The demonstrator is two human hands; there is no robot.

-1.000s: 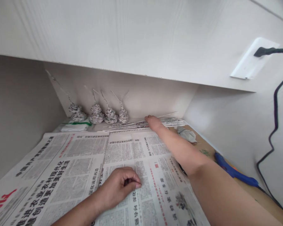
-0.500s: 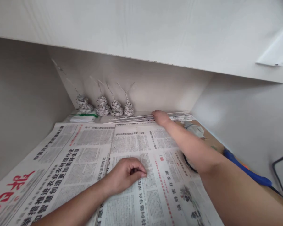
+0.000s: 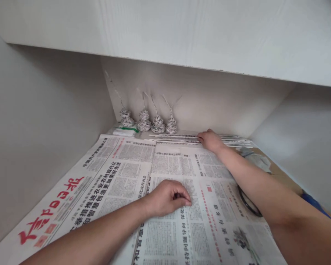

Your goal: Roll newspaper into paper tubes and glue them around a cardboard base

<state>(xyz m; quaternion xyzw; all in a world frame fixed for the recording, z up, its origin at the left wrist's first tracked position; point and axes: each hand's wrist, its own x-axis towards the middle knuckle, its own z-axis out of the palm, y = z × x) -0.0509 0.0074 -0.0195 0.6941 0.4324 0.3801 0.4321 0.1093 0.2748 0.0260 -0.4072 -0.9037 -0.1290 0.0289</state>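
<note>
My right hand (image 3: 211, 140) reaches to the back, its bent fingers closed on thin rolled paper sticks (image 3: 179, 139) that lie in a pile along the back wall. How many sticks are between the fingers is hidden. My left hand (image 3: 169, 198) rests above the spread newspaper (image 3: 132, 171), fingers curled and thumb against the fingertips, with nothing visible in it. Behind, to the left of the sticks, stand several small gourd-shaped woven paper pieces (image 3: 157, 124), with loose paper strands sticking up from their tops.
A white packet with a green strip (image 3: 125, 130) lies under the leftmost woven piece. Right of the newspaper are a crumpled grey cloth (image 3: 255, 160), a black ring-shaped object (image 3: 248, 204) and something blue (image 3: 311, 202). A white overhang (image 3: 165, 33) and side walls enclose the surface.
The view has turned left, so everything sits further right in it. My right hand stays at the paper sticks, its fingers slightly shifted. My left hand keeps its curled pose over the newspaper.
</note>
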